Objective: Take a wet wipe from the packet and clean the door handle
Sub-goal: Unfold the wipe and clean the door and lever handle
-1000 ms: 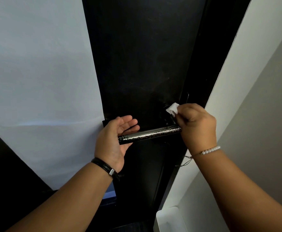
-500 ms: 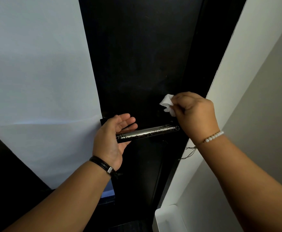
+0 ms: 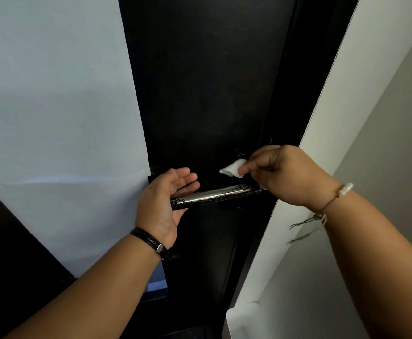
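Note:
A worn silver-and-black lever door handle (image 3: 214, 195) sticks out horizontally from the black door (image 3: 205, 94). My left hand (image 3: 162, 204) is behind the handle's free left end, palm up, fingers apart, cradling the lever's tip. My right hand (image 3: 285, 174) sits at the handle's pivot end and pinches a crumpled white wet wipe (image 3: 233, 168) between thumb and fingers, just above the lever against the door face. The packet is not in view.
A pale wall (image 3: 53, 94) lies left of the door, and a white door frame (image 3: 322, 118) and grey wall (image 3: 396, 143) lie to the right. A white object's corner (image 3: 244, 321) shows at the bottom.
My right hand with the wipe rose from the pivot end to the door face above it, then came back down and stretched left above the lever. My left hand stayed at the handle's tip.

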Motion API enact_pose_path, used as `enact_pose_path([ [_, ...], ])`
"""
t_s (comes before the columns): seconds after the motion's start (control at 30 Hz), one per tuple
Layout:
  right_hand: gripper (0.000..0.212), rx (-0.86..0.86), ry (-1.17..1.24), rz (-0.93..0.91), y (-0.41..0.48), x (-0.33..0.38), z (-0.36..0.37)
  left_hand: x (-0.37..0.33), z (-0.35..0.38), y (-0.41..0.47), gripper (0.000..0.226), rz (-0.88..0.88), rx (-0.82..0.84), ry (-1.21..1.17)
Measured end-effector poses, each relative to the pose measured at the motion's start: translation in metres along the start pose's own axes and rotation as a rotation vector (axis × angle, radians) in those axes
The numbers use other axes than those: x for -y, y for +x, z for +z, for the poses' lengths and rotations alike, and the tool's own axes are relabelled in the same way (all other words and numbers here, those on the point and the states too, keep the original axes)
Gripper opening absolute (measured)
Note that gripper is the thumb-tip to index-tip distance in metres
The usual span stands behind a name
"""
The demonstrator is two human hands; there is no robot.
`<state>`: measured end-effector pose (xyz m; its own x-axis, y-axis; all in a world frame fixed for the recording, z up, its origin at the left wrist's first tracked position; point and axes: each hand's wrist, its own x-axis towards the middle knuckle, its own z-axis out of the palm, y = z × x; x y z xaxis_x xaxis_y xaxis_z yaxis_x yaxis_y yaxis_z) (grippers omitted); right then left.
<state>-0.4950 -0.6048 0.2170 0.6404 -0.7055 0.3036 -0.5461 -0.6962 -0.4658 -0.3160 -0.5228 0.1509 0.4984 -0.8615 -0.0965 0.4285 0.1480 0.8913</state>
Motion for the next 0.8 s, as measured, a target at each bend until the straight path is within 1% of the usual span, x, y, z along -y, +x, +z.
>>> enact_pose_path([
  [0.07, 0.023, -0.055, -0.01, 0.01, -0.001, -0.001, 0.008, 0.0, 0.0, 0.0, 0.024, -0.005, -0.003, -0.005],
  [0.13, 0.023, -0.115, -0.077, -0.009, -0.007, 0.0, 0.014, 0.0, 0.001, 0.0, 0.024, -0.01, -0.006, -0.005],
  [0.23, 0.026, -0.24, -0.196, -0.094, -0.021, 0.006, 0.021, 0.0, 0.001, -0.001, 0.024, -0.004, -0.015, 0.011],
  [0.3, 0.027, -0.298, -0.213, -0.145, -0.029, 0.011, 0.025, 0.0, 0.001, -0.001, 0.025, 0.0, -0.02, 0.021],
  [0.4, 0.026, -0.274, -0.165, -0.181, -0.033, 0.023, 0.034, -0.001, 0.001, -0.001, 0.024, -0.011, -0.021, 0.028],
  [0.5, 0.025, -0.249, -0.153, -0.239, -0.035, 0.034, 0.045, -0.005, -0.001, -0.003, 0.023, 0.015, -0.045, 0.095],
  [0.63, 0.021, -0.316, -0.102, -0.212, -0.033, 0.023, 0.043, -0.018, -0.005, -0.007, 0.018, 0.158, -0.051, 0.236],
  [0.73, 0.018, -0.368, -0.018, -0.106, -0.03, 0.006, 0.033, -0.03, -0.001, -0.013, 0.014, 0.365, -0.042, 0.437],
  [0.8, 0.019, -0.334, 0.028, -0.019, -0.025, -0.001, 0.027, -0.036, 0.005, -0.017, 0.014, 0.504, -0.012, 0.566],
])
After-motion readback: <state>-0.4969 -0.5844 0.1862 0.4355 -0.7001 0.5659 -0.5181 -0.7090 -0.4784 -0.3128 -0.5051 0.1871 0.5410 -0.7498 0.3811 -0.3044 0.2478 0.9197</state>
